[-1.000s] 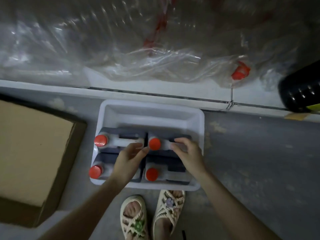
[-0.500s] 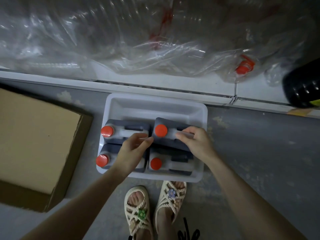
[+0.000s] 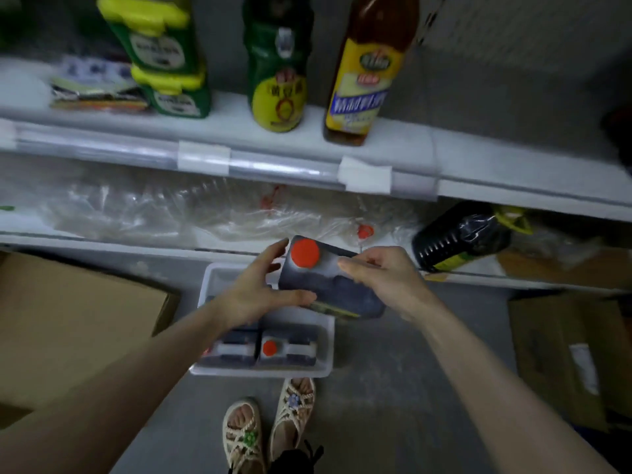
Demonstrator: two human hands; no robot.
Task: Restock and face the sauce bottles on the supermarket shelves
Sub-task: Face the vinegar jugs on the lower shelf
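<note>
Sauce bottle (image 3: 330, 285): dark, with a red cap (image 3: 305, 253), held in the air above the far end of a white tray (image 3: 326, 340) and in front of the lower shelf (image 3: 102, 239). It is tilted so that the cap faces up toward the camera. The right hand (image 3: 383, 278) grips the sauce bottle on its right side, fingers curled over the top near the cap. The left hand (image 3: 256, 289) is spread: its fingers are straight and apart beside the cap, and its thumb lies against the bottle's lower left edge. The tray stands on the grey floor (image 3: 393, 388), just in front of the person's sandalled feet (image 3: 270, 429). In the near end of the tray lie a second bottle (image 3: 287, 348), red cap showing, and a third bottle (image 3: 232, 352), partly hidden by the left forearm. The lower shelf carries crumpled plastic wrap (image 3: 164, 210) and, to the right, a large dark bottle (image 3: 458, 237) lying on its side. The upper shelf (image 3: 478, 159) carries two stacked green tubs (image 3: 164, 63) with yellow lids, a green bottle (image 3: 277, 70) and an amber bottle (image 3: 366, 73), both bottles upright. A left cardboard box (image 3: 68, 319) and a right cardboard box (image 3: 564, 354) stand on the floor.
</note>
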